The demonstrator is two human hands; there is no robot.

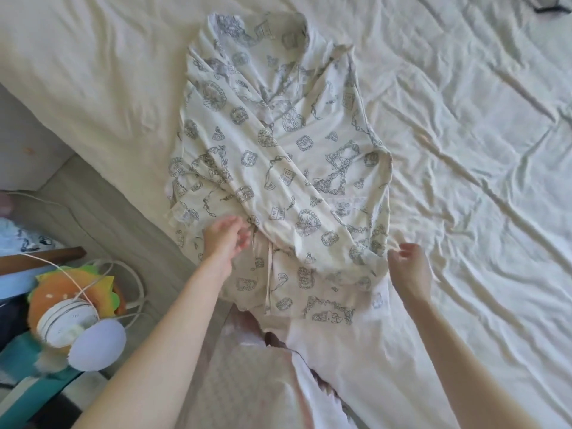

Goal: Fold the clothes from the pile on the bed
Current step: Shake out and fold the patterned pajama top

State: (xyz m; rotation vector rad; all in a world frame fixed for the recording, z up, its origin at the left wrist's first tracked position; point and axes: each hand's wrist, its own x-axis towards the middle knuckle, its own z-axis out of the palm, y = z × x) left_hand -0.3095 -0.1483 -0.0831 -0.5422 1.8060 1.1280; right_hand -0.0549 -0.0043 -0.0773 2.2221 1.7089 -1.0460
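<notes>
A cream pyjama top (278, 156) with a grey printed pattern lies lengthwise on the bed, its sleeves folded in across the body. My left hand (224, 239) is at the garment's near left part, fingers curled and pinching the fabric by the button placket. My right hand (408, 267) hovers at the near right corner of the top, fingers loosely curled, touching or just off the hem; it holds nothing that I can see.
The wrinkled cream bedsheet (464, 150) spreads right and far. A dark item (548, 6) peeks in at the top right corner. Left of the bed lie a burger-shaped plush (74, 292), white cable and a round white object (96, 345).
</notes>
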